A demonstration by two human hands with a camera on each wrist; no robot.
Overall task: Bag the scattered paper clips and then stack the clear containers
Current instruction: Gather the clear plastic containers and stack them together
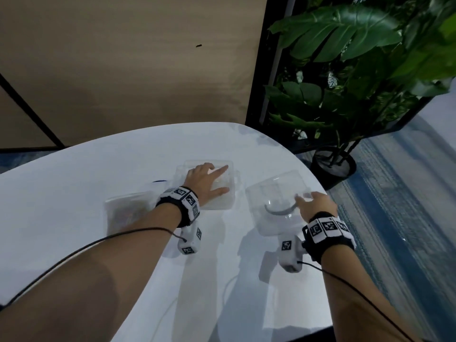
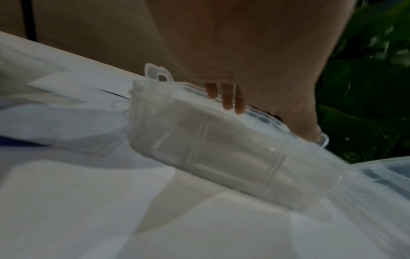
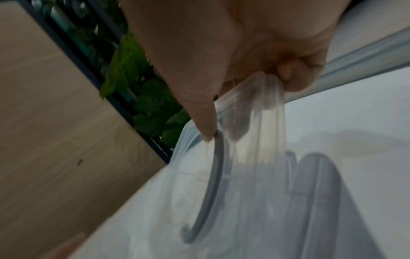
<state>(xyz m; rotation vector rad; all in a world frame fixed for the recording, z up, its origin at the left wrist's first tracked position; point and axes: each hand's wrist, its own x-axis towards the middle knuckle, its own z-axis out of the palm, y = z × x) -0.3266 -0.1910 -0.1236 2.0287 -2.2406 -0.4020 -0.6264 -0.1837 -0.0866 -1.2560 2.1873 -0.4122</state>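
A small lidded clear container [image 1: 220, 203] sits near the middle of the white table [image 1: 61, 198]. My left hand [image 1: 206, 180] lies spread on its lid, its fingers [image 2: 228, 100] reaching across the top of this box [image 2: 221, 154]. To the right is a larger clear container [image 1: 274, 193] with a grey curved handle [image 1: 278, 211]. My right hand [image 1: 317, 206] pinches its near right rim. In the right wrist view that hand [image 3: 244, 61] has the thumb inside the container's wall [image 3: 255, 192] and curled fingers outside. A clear bag [image 1: 125, 213] lies flat to the left.
The table's curved right edge runs just beyond the larger container. Past it, a potted plant [image 1: 333, 166] stands on blue patterned carpet. A wooden wall panel [image 1: 135, 70] rises behind the table. Cables trail from both wrist bands.
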